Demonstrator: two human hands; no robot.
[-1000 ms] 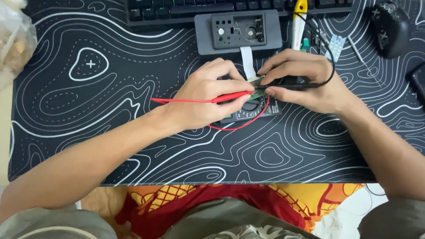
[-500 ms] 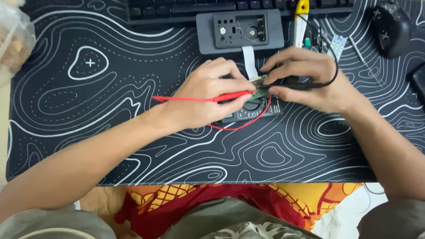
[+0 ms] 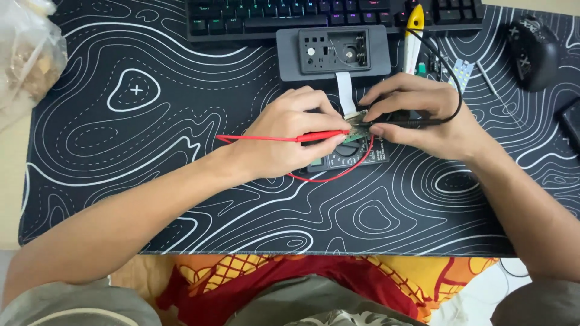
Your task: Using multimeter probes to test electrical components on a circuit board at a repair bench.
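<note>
A black desk mat [image 3: 181, 151] with white contour lines covers the table, a dark keyboard [image 3: 302, 15] along its far edge. Near that sits a grey opened device housing [image 3: 290, 54], a white ribbon cable [image 3: 345, 90] trailing from it toward the person. A black multimeter [image 3: 347, 158] lies at centre, partly under the hands. The left hand [image 3: 284, 142] is closed around a red probe [image 3: 320, 136], tip pointing right. The right hand [image 3: 423, 118] pinches a black probe [image 3: 411, 122]. Both tips meet on a small green circuit board [image 3: 357, 121] between the hands.
</note>
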